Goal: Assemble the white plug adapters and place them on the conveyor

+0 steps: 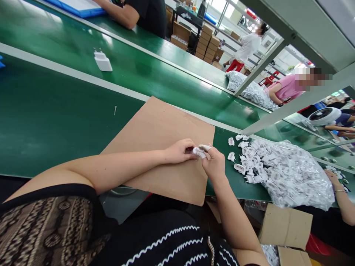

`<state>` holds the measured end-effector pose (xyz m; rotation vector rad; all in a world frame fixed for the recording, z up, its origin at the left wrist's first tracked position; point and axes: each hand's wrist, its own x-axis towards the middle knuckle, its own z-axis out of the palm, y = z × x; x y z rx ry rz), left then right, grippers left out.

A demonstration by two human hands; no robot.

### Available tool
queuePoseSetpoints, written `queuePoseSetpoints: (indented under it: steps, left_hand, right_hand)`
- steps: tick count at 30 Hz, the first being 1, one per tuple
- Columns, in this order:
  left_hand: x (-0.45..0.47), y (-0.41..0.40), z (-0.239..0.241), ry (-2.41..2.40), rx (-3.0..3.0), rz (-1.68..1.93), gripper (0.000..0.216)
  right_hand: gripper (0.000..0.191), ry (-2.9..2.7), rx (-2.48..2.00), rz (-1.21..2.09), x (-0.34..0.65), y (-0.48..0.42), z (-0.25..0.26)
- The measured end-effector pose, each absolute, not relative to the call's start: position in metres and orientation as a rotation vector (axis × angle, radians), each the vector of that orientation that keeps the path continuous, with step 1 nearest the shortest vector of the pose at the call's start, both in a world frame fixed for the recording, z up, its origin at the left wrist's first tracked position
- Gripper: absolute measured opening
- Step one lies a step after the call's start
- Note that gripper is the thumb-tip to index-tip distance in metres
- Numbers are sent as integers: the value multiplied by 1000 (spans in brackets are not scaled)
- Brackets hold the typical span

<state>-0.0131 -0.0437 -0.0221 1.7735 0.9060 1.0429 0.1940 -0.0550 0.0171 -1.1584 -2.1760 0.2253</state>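
Observation:
Over the right side of a brown cardboard sheet (169, 129), my two hands meet with their fingers closed. My left hand (180, 150) pinches a small white plastic piece (195, 151), mostly covered by fingers. My right hand (215, 162), with white covers on the thumb and a finger, grips the same piece from the other side. Its exact shape cannot be made out. To the right of my right hand lie loose white plug parts (249, 159), several with two pins, spilling from a clear plastic bag (296, 177).
A white plug adapter (103, 61) stands on the green conveyor belt (144, 79) beyond a pale rail. A small screw-like piece (115, 110) lies left of the cardboard. Metal frame posts (263, 64) rise at right. A co-worker's hand (332, 179) touches the bag; other people sit across.

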Motion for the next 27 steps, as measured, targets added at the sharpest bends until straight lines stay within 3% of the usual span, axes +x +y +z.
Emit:
queuePoseSetpoints:
  steps: [7,14,19,25,27]
  left_hand:
    - [-14,-39,-19,909,1620,951,34]
    - [-11,-40,-17,948,1600,930,37]
    - [-7,-48,-18,947,1783,966,35]
    - [-7,-48,-32,1036,1760,935,45]
    - [-8,-47,-33,1079,1741,902,50]
  right_hand:
    - [28,-2206,-998,75,198,-45,15]
    - [19,-2107,-1071,295,197,-48,12]
    - [43,-1806,-1189,620,198,-28,5]
    - [64,-1428,-1936,40,230,17,-2]
    - [58,-1531,-2048,3,238,19,-10]
